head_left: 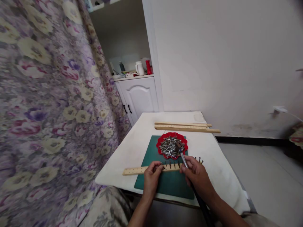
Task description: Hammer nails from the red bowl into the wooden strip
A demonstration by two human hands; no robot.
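Observation:
My left hand [153,175] rests at the wooden strip [134,171], thumb and index finger pinched on a dark nail [163,167]. The strip has rows of small holes and lies across a green mat [163,186]. Several dark nails [174,165] stand upright in it between my hands, and more stick up beyond my right hand. That right hand [194,170] is wrapped round a hammer with a metal shaft and dark grip; its head [178,146] is over the edge of a red scalloped dish [159,150] full of loose silvery nails [169,146].
Two more wooden strips [184,127] lie at the far end of the table [125,154], which has a pale cover. A floral curtain [59,110] hangs on the left. Behind stands a white cabinet [140,96] with a white jug [139,68] on its shelf.

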